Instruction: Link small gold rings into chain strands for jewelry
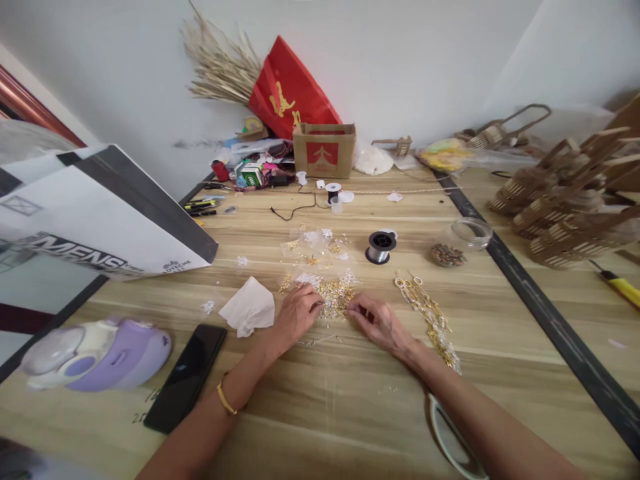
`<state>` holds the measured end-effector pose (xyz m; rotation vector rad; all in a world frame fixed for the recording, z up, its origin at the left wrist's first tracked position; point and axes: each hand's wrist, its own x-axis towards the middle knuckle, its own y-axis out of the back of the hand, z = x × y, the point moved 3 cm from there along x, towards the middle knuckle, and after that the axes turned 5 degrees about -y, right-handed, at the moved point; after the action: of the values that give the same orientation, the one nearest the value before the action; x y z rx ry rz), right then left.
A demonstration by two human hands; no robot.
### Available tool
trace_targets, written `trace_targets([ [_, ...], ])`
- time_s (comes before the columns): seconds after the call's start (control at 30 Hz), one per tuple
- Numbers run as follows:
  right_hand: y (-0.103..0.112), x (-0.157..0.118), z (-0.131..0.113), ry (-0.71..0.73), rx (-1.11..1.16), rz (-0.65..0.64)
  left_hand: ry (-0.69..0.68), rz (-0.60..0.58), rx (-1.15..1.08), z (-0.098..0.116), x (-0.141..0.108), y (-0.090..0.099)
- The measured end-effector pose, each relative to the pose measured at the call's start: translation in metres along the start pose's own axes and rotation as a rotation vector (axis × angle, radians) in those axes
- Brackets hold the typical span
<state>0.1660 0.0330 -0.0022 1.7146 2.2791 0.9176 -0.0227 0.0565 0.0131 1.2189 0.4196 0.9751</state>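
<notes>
Fingers curled inward, the left hand (299, 311) and right hand (381, 321) flank gold-and-silver beads (336, 298) mid-surface (325, 413); whether either grip holds one is unclear. Apparent picking-out calls next for a fine pinch.

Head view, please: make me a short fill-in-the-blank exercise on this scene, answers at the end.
1. The left hand and right hand are both at the pile of small pieces, coloured silver and ____.
2. The bracelet is on the ____ arm.
3. The glass jar stands on the picture's ____ side of the wire spool.
4. The large bag behind the cardboard box is mainly ____.

Missing words: gold; left; right; red.
</notes>
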Motion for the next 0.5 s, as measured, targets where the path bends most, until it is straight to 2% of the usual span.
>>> trace_targets([
  [0.5, 0.002, 0.0, 0.002, 0.0, -0.017, 0.004, -0.023, 0.058, -0.046, -0.002, -0.003, -0.011],
])
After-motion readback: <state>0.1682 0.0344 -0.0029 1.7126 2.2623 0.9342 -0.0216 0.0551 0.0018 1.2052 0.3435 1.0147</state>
